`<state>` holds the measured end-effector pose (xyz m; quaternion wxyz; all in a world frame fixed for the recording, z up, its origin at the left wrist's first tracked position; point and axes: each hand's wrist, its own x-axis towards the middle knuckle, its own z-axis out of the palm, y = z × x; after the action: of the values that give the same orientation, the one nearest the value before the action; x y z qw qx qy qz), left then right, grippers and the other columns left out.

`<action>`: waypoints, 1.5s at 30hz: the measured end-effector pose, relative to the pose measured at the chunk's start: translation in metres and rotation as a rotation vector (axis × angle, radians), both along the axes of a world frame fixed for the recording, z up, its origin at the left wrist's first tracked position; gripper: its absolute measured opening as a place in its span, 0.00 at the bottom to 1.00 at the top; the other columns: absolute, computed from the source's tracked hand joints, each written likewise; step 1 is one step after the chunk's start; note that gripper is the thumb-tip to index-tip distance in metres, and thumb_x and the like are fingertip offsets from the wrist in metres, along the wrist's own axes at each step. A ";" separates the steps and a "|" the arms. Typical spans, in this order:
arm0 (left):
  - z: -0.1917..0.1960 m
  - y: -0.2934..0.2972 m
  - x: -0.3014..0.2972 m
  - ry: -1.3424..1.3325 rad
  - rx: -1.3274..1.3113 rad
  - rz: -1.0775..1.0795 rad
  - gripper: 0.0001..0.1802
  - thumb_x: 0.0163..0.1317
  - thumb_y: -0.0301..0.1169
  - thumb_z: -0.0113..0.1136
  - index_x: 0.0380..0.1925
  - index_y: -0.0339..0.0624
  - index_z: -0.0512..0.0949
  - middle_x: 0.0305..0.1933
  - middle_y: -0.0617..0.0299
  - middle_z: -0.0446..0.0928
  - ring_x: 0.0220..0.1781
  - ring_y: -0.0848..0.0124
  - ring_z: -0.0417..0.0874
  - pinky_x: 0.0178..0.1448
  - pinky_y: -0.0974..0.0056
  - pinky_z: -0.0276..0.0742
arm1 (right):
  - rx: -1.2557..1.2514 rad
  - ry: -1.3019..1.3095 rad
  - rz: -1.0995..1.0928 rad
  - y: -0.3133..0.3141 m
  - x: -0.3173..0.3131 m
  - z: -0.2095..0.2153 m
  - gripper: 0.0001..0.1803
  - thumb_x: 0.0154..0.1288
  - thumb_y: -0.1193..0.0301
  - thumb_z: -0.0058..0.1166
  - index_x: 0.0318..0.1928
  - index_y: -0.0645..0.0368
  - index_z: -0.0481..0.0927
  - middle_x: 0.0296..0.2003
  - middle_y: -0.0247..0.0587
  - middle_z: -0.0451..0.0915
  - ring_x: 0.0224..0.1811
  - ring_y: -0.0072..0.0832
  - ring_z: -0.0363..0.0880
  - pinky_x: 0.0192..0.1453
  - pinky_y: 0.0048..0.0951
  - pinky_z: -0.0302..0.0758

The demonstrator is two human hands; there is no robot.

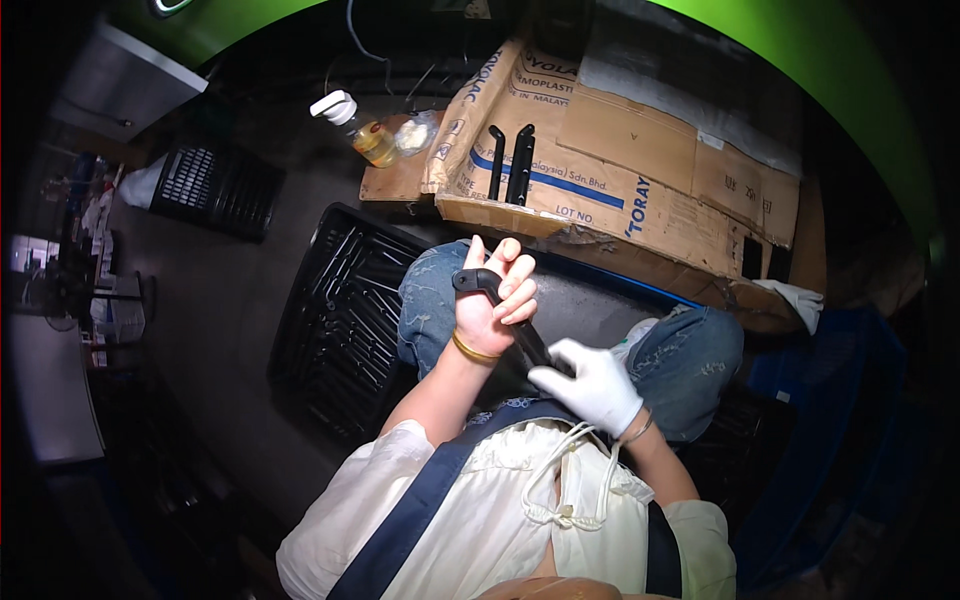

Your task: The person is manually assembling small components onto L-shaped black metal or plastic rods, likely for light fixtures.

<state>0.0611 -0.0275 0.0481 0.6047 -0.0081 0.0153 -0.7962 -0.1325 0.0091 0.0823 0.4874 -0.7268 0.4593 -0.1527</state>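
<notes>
In front of the cardboard (625,150), a bare left hand (482,318) curls around a black bent-ended rod (529,343) while a white-gloved right hand (600,388) pinches its lower end, similar rods (521,165) resting on the cardboard.

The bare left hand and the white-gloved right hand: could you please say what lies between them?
In the head view, the shaft of a black, bent-ended rod spans the gap.

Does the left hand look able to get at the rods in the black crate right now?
Probably, after freeing itself: the left hand holds a black tube. The crate is open-topped, its rods exposed, just past the left knee.
</notes>
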 end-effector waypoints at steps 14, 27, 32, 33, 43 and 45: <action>-0.014 0.003 -0.030 -0.215 0.242 -0.026 0.28 0.75 0.56 0.31 0.42 0.44 0.71 0.22 0.66 0.65 0.21 0.75 0.67 0.24 0.71 0.65 | 0.076 0.122 0.022 0.019 -0.008 -0.007 0.18 0.61 0.55 0.63 0.34 0.59 0.80 0.26 0.54 0.81 0.31 0.50 0.83 0.33 0.40 0.77; -0.139 0.029 0.302 -1.194 0.783 0.987 0.09 0.77 0.38 0.43 0.49 0.48 0.65 0.28 0.65 0.68 0.25 0.75 0.72 0.27 0.68 0.75 | 0.189 -0.175 -0.258 0.001 -0.011 -0.020 0.09 0.70 0.72 0.54 0.43 0.65 0.81 0.29 0.30 0.79 0.30 0.12 0.71 0.34 0.19 0.70; -0.282 0.094 0.328 -1.301 1.040 0.842 0.31 0.69 0.30 0.51 0.68 0.37 0.53 0.42 0.52 0.74 0.43 0.60 0.80 0.46 0.59 0.80 | 0.155 -0.182 -0.164 -0.004 0.002 -0.024 0.10 0.72 0.69 0.52 0.43 0.64 0.81 0.28 0.31 0.78 0.28 0.14 0.70 0.33 0.19 0.69; -0.297 0.085 0.314 -1.881 1.380 0.489 0.33 0.64 0.33 0.58 0.66 0.35 0.60 0.56 0.44 0.71 0.59 0.51 0.74 0.61 0.52 0.74 | 0.217 -0.144 -0.182 -0.005 0.001 -0.024 0.10 0.72 0.70 0.52 0.43 0.64 0.80 0.28 0.31 0.78 0.27 0.15 0.71 0.33 0.20 0.69; -0.110 -0.185 0.184 -2.209 -0.134 0.660 0.08 0.64 0.31 0.55 0.40 0.42 0.77 0.38 0.49 0.81 0.41 0.55 0.82 0.49 0.57 0.77 | 0.240 0.006 -0.321 -0.003 -0.028 -0.053 0.11 0.68 0.74 0.48 0.46 0.66 0.79 0.38 0.43 0.82 0.39 0.25 0.79 0.46 0.27 0.75; -0.121 -0.213 0.148 -2.538 -0.287 0.099 0.11 0.61 0.35 0.57 0.42 0.46 0.79 0.41 0.49 0.83 0.44 0.54 0.83 0.49 0.53 0.78 | 0.198 -0.006 -0.277 -0.004 -0.023 -0.052 0.11 0.68 0.73 0.49 0.45 0.65 0.80 0.38 0.43 0.83 0.40 0.25 0.80 0.47 0.27 0.76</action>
<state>0.2089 -0.2406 -0.0727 0.2180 0.6891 -0.6562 -0.2168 -0.1551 0.0055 0.0300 0.5323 -0.6045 0.5663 -0.1747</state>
